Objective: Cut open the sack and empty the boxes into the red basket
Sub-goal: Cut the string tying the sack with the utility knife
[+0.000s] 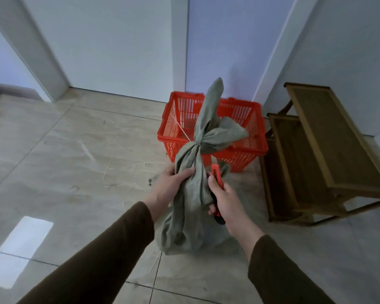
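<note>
A grey-green cloth sack stands on the tiled floor, its neck tied shut with pale string and the loose top flaring above the knot. My left hand grips the neck just under the tie. My right hand holds a red utility knife, its blade pointing up beside the sack's neck, close under the string. Right behind the sack sits the red basket, and what shows of its inside holds nothing. The boxes are hidden inside the sack.
A wooden stepped stool stands right of the basket against the white wall. White doors and frames close off the back. Thin straw-like scraps lie on the tiles to the left.
</note>
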The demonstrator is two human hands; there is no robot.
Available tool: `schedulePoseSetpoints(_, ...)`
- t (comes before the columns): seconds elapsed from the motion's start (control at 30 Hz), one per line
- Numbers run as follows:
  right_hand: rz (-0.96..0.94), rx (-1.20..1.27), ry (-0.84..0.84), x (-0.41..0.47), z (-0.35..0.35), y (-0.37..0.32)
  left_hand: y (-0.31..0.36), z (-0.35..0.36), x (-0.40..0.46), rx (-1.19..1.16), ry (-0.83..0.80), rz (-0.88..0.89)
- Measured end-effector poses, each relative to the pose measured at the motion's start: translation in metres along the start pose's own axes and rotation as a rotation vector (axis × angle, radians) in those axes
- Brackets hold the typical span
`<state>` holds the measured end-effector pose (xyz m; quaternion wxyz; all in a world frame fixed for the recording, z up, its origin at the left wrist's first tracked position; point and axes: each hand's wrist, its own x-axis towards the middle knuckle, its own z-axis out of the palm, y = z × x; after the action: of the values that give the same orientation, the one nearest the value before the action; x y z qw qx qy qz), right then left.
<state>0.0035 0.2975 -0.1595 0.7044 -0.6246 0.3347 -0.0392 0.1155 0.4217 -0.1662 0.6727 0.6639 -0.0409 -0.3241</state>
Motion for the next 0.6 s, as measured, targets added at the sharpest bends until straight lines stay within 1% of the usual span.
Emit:
schedulePoseSetpoints(0.1,-0.239,-0.236,0.162,-0.014,-0.005,0.000,-0.008,-0.003,-0.019,-0.001,0.098,0.058)
schedulePoseSetpoints(0.17,-0.311,-0.267,0.230,-0.016,-0.007,-0.008,-0.012,-0.002,-0.033,0.022,0.149,0.107)
schedulePoseSetpoints(0.2,-0.311,-0.253,0.229,-0.015,-0.006,-0.013,-0.014,-0.002,-0.038,0.057,0.196,0.137)
schedulePoseSetpoints(0.23,-0.277,-0.200,0.200,-0.014,-0.003,-0.019,-0.016,-0.002,-0.043,0.098,0.216,0.174)
schedulePoseSetpoints(0.27,-0.213,-0.103,0.160,-0.010,0.000,-0.022,-0.018,-0.003,-0.047,0.106,0.189,0.208)
schedulePoseSetpoints(0.33,-0.084,0.133,0.076,-0.007,0.008,-0.030,-0.017,0.001,-0.054,0.043,0.041,0.223)
schedulePoseSetpoints(0.37,-0.066,0.221,0.053,-0.005,0.011,-0.031,-0.018,0.001,-0.057,0.022,-0.032,0.209)
schedulePoseSetpoints(0.43,-0.092,0.285,0.008,-0.002,0.011,-0.031,-0.012,0.002,-0.063,-0.041,-0.125,0.181)
schedulePoseSetpoints(0.5,-0.129,0.276,-0.043,-0.001,0.010,-0.031,-0.003,0.000,-0.065,-0.117,-0.124,0.172)
schedulePoseSetpoints(0.53,-0.131,0.274,-0.060,0.001,0.009,-0.031,0.003,-0.002,-0.064,-0.094,-0.078,0.192)
schedulePoseSetpoints(0.6,-0.136,0.267,-0.081,0.002,0.011,-0.030,0.012,-0.006,-0.060,0.014,0.028,0.287)
